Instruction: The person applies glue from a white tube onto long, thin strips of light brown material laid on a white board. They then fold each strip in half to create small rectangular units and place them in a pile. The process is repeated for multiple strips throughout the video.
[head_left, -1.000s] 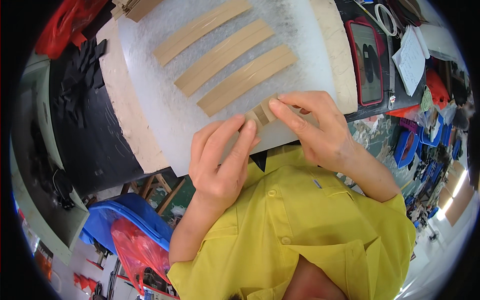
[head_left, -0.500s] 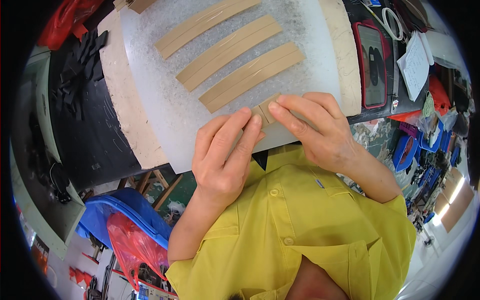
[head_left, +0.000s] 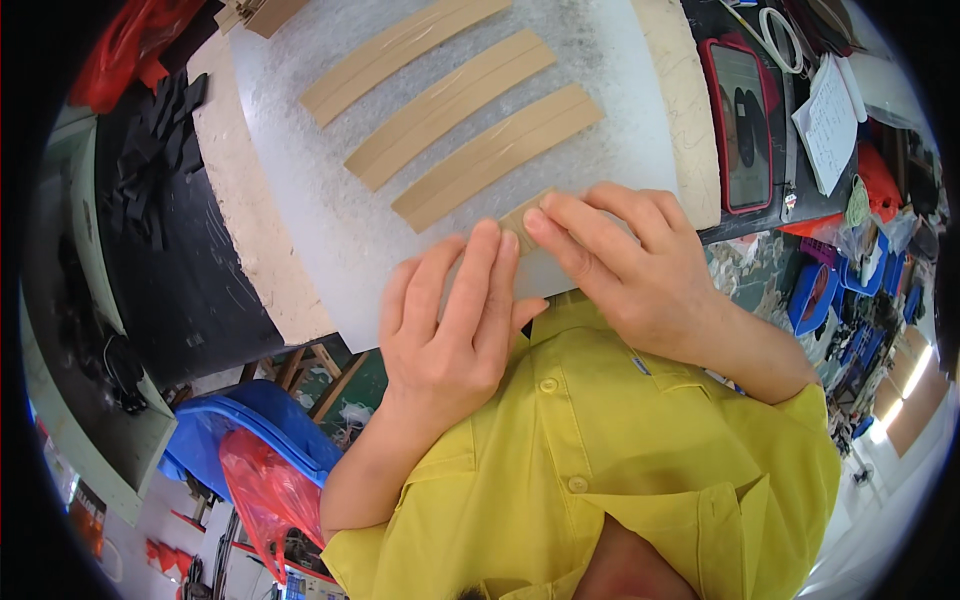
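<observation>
Between my hands, near the front edge of a translucent white sheet [head_left: 350, 290], lies a tan strip [head_left: 516, 220] with a line along it, mostly covered by fingers. My left hand [head_left: 445, 325] rests its outstretched fingertips on the strip's left part, thumb standing apart. At the right part, my right hand [head_left: 635, 270] has thumb and forefinger closed on the strip. Farther off, three similar strips lie side by side, slanted: a near one [head_left: 495, 158], a middle one [head_left: 450, 108] and a far one [head_left: 405, 58].
The sheet covers a pale board [head_left: 290, 300] on a black table [head_left: 215, 300]. Black pieces [head_left: 150, 160] are heaped at left. A red-framed case [head_left: 740, 130] and a notepad [head_left: 830, 125] lie at right. Below left stands a blue bin [head_left: 270, 405] with a red bag [head_left: 265, 480].
My left hand has flattened toward the strip, and its thumb has swung away from the strip. My right hand has shifted slightly left, still gripping. The whole view has shifted a little.
</observation>
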